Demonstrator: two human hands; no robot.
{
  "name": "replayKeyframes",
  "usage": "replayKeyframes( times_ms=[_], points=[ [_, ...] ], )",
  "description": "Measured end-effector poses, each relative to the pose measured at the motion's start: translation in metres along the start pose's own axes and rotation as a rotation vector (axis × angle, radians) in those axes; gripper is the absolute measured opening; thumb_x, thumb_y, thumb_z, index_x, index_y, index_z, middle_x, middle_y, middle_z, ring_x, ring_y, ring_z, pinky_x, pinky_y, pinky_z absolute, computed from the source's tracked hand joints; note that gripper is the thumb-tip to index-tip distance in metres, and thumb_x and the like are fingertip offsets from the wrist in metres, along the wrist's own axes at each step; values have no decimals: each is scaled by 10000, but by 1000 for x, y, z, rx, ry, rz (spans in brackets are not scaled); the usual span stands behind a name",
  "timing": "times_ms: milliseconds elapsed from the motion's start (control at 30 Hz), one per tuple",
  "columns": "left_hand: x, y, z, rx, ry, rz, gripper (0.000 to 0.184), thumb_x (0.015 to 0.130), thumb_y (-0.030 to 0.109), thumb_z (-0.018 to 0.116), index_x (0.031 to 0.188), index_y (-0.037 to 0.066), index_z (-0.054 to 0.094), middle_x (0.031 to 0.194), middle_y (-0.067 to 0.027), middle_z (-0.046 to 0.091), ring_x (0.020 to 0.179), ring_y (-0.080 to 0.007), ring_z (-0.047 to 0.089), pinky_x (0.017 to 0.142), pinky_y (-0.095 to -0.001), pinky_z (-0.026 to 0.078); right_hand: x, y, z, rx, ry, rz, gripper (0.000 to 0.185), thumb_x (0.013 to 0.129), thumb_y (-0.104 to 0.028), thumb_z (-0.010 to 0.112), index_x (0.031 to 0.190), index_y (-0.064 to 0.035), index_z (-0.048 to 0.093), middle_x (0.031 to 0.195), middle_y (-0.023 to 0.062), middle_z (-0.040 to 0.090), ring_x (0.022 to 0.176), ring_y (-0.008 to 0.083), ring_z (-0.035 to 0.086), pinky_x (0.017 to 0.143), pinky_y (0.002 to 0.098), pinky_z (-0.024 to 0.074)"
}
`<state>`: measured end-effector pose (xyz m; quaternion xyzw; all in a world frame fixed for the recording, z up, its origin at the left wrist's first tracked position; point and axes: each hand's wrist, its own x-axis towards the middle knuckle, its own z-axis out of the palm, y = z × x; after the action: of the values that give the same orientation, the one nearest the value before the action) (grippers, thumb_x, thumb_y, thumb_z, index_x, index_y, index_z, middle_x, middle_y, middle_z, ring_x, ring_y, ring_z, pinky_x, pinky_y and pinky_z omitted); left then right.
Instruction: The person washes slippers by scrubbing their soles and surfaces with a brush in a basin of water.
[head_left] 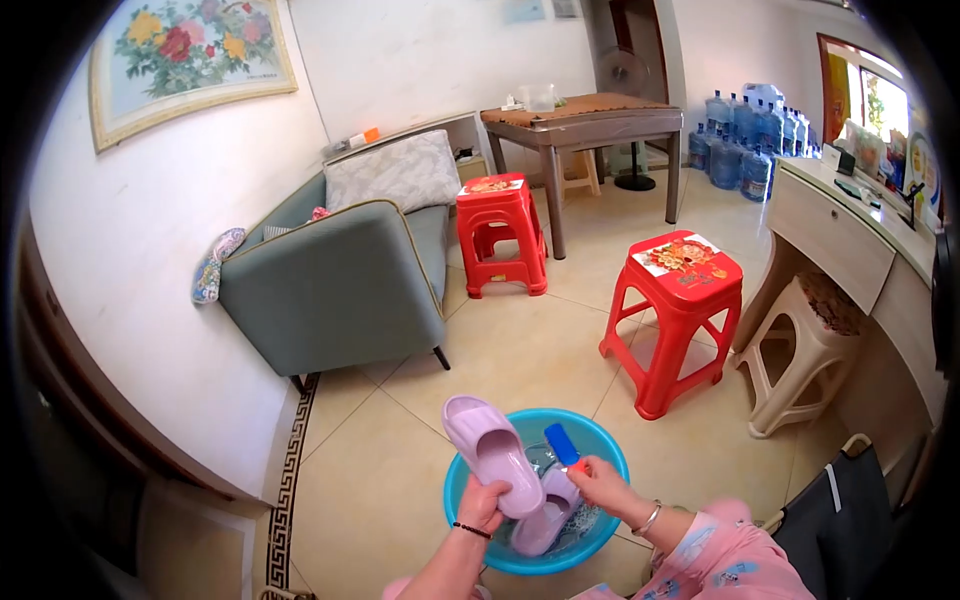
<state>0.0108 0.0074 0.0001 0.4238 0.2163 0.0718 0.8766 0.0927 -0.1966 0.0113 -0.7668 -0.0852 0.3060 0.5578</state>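
My left hand (482, 507) holds a light purple slipper (492, 452) by its toe end, above the left side of a blue basin (615, 448). My right hand (606, 488) grips a brush (562, 443) with a blue head and a red part near my fingers, over the basin's right side. A second purple slipper (540, 525) lies in the basin, between my hands, with water and some suds beside it. The brush head is raised, apart from the held slipper.
Two red stools (668, 325) (502, 240) stand ahead on the tiled floor. A grey-green sofa (330, 290) is at left, a beige stool (800, 350) and a desk (850, 225) at right. Behind are a table (600, 125) and water bottles (727, 165). A black folding chair (845, 510) is near right.
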Motion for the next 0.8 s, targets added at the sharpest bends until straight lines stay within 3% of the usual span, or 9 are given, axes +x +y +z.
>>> replayKeyframes(
  times_ms=[33,167,233,400,467,567,633,767,800],
  points=[
    [-2,1,-1,16,-64,-6,579,794,-125,524,1350,7,433,1262,-156,571,1145,-312,586,1000,-460,482,6,6,2,-79,105,-158,356,922,-309,608,1028,31,602,747,67,606,686,155,588,600,306,472],
    [-14,1,8,-106,-46,-96,569,769,-102,511,1328,-14,449,1254,-173,579,1144,-321,586,1008,-465,476,-2,-4,7,-30,-11,-247,366,948,-311,595,1075,33,591,801,90,639,742,174,620,664,316,484],
    [-7,-4,-2,-277,-186,-245,500,806,-25,530,1303,-24,474,1231,-179,598,1131,-324,596,1016,-477,469,-4,0,15,-29,-135,-309,342,983,-291,552,1111,24,586,866,109,666,797,184,651,695,321,496],
    [-15,3,2,-368,-301,-229,477,827,25,535,1299,-23,485,1202,-176,619,1113,-327,610,1015,-481,472,-2,4,26,28,-180,-392,319,999,-269,524,1142,9,588,906,121,689,814,190,672,713,341,511],
    [-17,7,2,-388,-313,-208,478,831,24,537,1304,-15,484,1194,-175,625,1106,-327,615,1012,-476,477,-6,-20,18,-219,-182,-438,307,992,-259,528,1156,-6,588,870,133,695,785,218,678,703,345,510],
    [-17,13,-2,-222,-276,-199,512,828,9,563,1331,16,467,1201,-152,616,1104,-295,616,993,-443,495,-17,-43,18,-239,-56,-565,314,980,-247,544,1220,-51,591,841,151,689,738,262,674,655,347,508],
    [-11,8,-5,-53,-246,-58,576,801,-27,612,1346,52,445,1174,-115,607,1075,-242,618,953,-388,513,-24,-45,20,-262,-36,-639,331,972,-248,557,1256,-82,586,822,154,678,701,281,662,621,357,501],
    [-10,2,-16,169,-234,-130,668,747,-57,652,1353,84,410,1155,-74,569,1058,-185,589,898,-336,510,-24,-28,20,-431,-18,-905,402,933,-274,612,1328,-205,578,715,129,618,572,302,612,529,395,481],
    [-13,1,-15,160,-225,-147,668,747,-57,652,1353,84,410,1155,-74,569,1058,-185,589,898,-336,510,-27,-28,17,-431,-27,-886,402,933,-274,612,1328,-205,578,715,129,618,572,302,612,529,395,481]
  ],
)
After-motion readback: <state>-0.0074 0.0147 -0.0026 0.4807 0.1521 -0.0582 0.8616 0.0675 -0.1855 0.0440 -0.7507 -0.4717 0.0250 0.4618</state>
